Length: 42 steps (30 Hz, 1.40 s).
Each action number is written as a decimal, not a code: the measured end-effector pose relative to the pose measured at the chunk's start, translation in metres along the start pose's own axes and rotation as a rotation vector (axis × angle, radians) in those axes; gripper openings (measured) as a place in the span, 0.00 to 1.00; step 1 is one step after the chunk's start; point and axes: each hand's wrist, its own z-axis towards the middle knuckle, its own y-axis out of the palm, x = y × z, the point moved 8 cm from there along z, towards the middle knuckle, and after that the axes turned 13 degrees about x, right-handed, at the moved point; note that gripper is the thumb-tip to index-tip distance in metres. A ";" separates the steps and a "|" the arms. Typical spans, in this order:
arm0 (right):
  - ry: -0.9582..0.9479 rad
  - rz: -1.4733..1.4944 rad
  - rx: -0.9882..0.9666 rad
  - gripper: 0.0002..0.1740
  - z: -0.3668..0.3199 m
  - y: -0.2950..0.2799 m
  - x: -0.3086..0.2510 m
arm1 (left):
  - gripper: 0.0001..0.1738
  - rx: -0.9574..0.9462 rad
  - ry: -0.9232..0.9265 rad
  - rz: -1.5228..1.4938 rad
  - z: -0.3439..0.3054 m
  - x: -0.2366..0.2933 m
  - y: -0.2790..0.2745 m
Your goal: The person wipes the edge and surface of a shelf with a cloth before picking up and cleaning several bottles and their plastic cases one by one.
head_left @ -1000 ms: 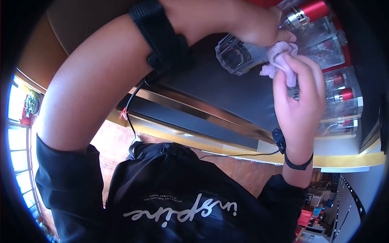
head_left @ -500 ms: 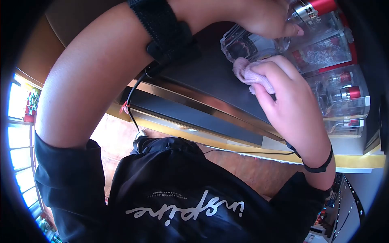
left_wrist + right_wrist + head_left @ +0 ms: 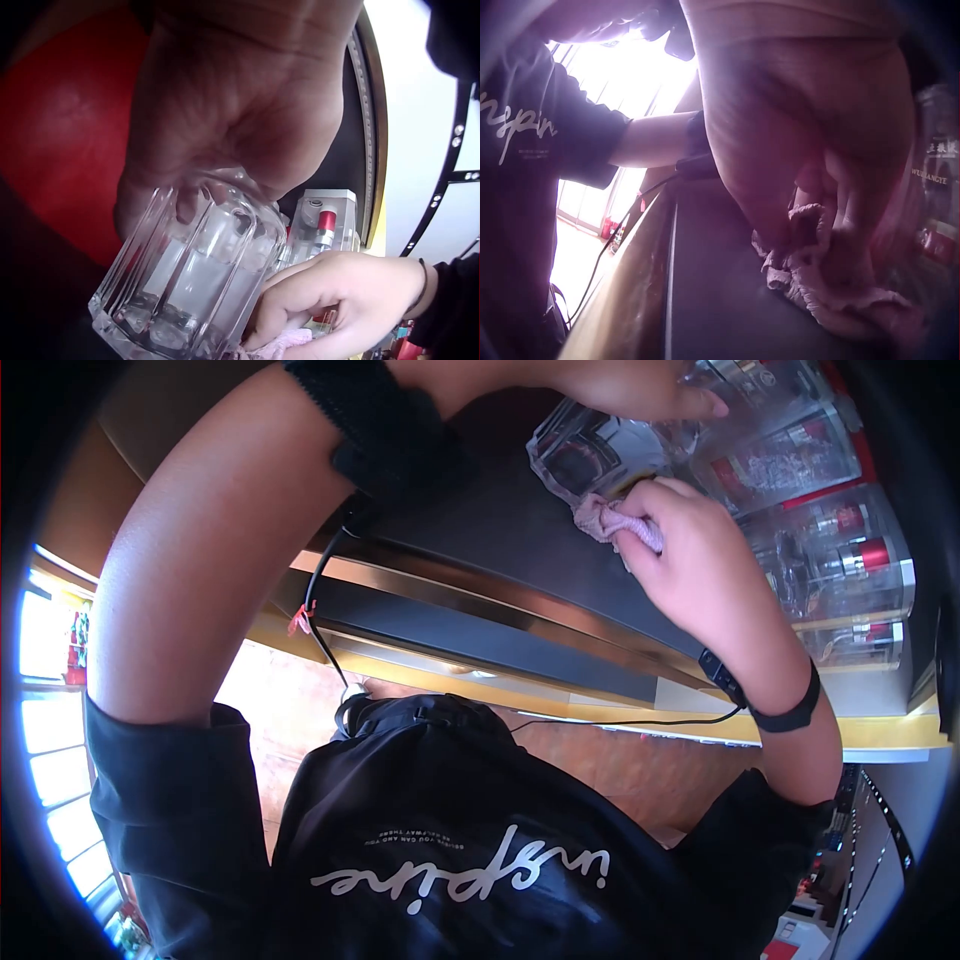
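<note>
Well, the bottle: we had a clear, faceted glass bottle (image 3: 206,281) over the dark, flat counter (image 3: 490,510), left of the transparent plastic-looking boxes (image 3: 835,585) on the right; whether it touched the counter, we could not tell.
Left hand (image 3: 240,97): we gripped the bottle by its neck end, fingers curled round it.
Base and neck: the base pointed left and slightly near, the long axis ran roughly left to right, and our hand hid the neck.
Right hand (image 3: 690,545): we pinched a crumpled, pale pink knit cloth (image 3: 598,520) at the bottle's near side, seemingly touching the glass by its base.
Wiping: in our judgement, it called for a steady grip, a flatter cloth, strokes along each facet, and bare fingertips off the cleaned glass.
</note>
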 end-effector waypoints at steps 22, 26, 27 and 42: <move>0.624 0.773 0.778 0.22 -0.169 -0.066 0.021 | 0.49 -0.231 0.074 -0.174 0.011 -0.009 0.012; 0.639 1.056 0.997 0.30 -0.229 -0.027 0.054 | 0.52 -0.355 0.100 -0.225 0.009 -0.017 0.009; 0.630 1.130 1.039 0.30 -0.240 -0.021 0.063 | 0.52 -0.391 0.108 -0.263 0.013 -0.012 0.012; 0.450 0.366 0.853 0.24 -0.170 -0.033 -0.004 | 0.34 0.323 -0.069 0.217 -0.059 0.041 -0.008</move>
